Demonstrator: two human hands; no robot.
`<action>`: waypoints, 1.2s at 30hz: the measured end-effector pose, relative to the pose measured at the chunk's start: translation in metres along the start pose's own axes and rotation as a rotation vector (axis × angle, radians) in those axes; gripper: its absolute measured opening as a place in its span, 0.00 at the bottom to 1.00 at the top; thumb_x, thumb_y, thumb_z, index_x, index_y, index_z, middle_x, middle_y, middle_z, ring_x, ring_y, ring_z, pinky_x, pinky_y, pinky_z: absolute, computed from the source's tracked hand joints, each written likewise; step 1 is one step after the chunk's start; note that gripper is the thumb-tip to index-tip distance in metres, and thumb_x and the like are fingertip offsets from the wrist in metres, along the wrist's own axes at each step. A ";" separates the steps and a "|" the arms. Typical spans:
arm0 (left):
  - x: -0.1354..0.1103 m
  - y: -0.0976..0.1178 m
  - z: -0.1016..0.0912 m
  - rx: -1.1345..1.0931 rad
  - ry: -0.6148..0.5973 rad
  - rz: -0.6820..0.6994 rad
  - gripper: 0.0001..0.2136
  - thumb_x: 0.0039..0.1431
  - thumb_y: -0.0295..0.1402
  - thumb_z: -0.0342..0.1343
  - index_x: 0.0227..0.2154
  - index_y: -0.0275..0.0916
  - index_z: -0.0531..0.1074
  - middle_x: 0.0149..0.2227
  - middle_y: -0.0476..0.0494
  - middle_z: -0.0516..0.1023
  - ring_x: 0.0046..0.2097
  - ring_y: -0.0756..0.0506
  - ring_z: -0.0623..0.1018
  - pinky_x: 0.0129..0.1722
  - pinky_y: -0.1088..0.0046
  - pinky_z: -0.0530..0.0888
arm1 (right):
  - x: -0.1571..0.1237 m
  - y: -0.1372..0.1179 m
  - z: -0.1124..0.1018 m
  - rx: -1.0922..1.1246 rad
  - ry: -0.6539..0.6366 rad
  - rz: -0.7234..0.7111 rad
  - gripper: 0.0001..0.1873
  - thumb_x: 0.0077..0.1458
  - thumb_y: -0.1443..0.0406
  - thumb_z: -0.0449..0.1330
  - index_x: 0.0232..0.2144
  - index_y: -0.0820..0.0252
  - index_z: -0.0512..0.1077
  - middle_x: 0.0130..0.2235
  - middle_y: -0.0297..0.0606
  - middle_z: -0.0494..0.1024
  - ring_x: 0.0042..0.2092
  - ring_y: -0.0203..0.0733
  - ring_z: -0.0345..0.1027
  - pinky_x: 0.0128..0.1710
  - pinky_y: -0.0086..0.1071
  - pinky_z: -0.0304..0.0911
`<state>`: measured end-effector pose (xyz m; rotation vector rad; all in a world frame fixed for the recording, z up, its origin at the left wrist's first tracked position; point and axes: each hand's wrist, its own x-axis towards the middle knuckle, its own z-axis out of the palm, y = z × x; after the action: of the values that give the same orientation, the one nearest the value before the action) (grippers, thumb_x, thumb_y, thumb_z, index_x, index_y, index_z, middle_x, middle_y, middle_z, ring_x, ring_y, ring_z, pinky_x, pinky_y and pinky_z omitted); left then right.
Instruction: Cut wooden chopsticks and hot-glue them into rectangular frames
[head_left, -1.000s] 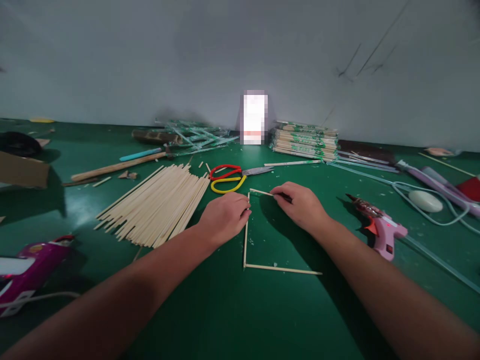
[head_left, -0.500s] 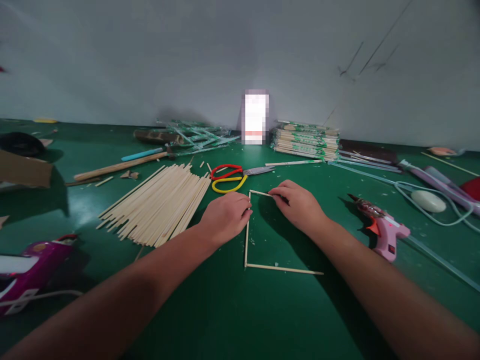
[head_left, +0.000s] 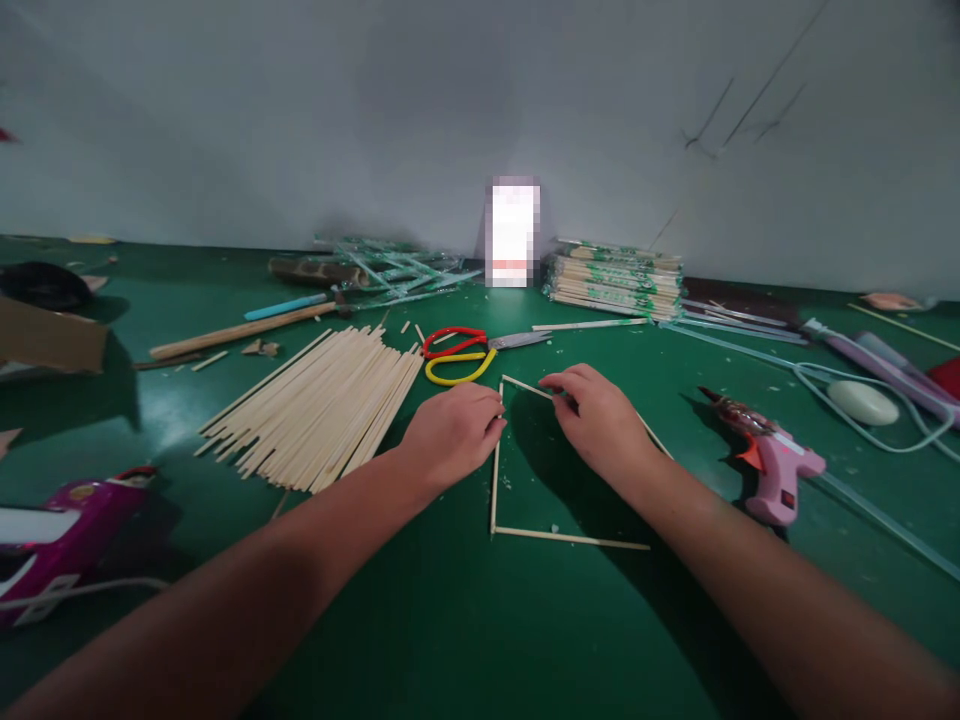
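Note:
My left hand (head_left: 454, 428) is closed in a pinch around the upper part of a slim wooden chopstick (head_left: 495, 480), which runs toward me on the green table. Its near end meets a second chopstick (head_left: 574, 538) at a corner. In my right hand (head_left: 594, 412), thumb and fingers are closed on another chopstick (head_left: 527, 386). That one's left end is at or close to the far end of the upright one; I cannot tell if they touch. It slants down to the right, and its other end shows past my right wrist.
Loose chopsticks (head_left: 315, 410) lie left, near red-and-yellow-handled scissors (head_left: 459, 357). A pink glue gun (head_left: 776, 465) rests right, a purple tool (head_left: 82, 540) left. Wrapped chopstick packs (head_left: 619, 280), a blurred bright screen (head_left: 512, 235) and a hammer (head_left: 240, 332) are farther back.
The chopstick in my right hand has swung, its right end now lower and toward me, showing past my wrist. My right hand shifted slightly right; my left hand stays nearly still.

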<state>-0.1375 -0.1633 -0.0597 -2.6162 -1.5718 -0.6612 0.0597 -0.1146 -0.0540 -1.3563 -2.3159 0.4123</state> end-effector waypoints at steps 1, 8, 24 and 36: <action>0.000 0.000 0.000 -0.003 -0.003 -0.001 0.08 0.59 0.30 0.51 0.35 0.36 0.75 0.39 0.42 0.78 0.43 0.45 0.76 0.43 0.66 0.74 | -0.001 -0.001 0.000 -0.015 0.003 0.003 0.16 0.55 0.72 0.50 0.43 0.60 0.73 0.42 0.41 0.73 0.42 0.42 0.68 0.41 0.34 0.63; 0.000 0.001 0.000 0.006 -0.007 -0.009 0.08 0.59 0.30 0.51 0.35 0.35 0.75 0.39 0.42 0.78 0.43 0.45 0.76 0.43 0.64 0.74 | -0.004 -0.005 0.000 -0.067 0.034 -0.009 0.16 0.55 0.72 0.51 0.42 0.58 0.73 0.42 0.41 0.74 0.41 0.44 0.69 0.38 0.34 0.63; 0.001 0.001 -0.001 0.017 -0.006 -0.006 0.08 0.59 0.30 0.51 0.35 0.36 0.75 0.39 0.43 0.78 0.43 0.45 0.76 0.43 0.67 0.74 | -0.009 -0.012 0.006 0.183 0.010 0.018 0.16 0.50 0.73 0.54 0.42 0.57 0.72 0.41 0.37 0.73 0.33 0.36 0.67 0.34 0.31 0.63; 0.000 0.001 0.000 0.014 -0.015 -0.017 0.07 0.58 0.30 0.52 0.34 0.36 0.75 0.38 0.43 0.78 0.42 0.45 0.76 0.42 0.67 0.74 | -0.011 -0.024 0.014 0.366 0.006 0.073 0.19 0.47 0.75 0.53 0.42 0.58 0.72 0.39 0.37 0.72 0.29 0.33 0.65 0.30 0.29 0.62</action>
<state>-0.1366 -0.1637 -0.0591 -2.6070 -1.5986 -0.6308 0.0394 -0.1363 -0.0578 -1.2565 -2.0604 0.8084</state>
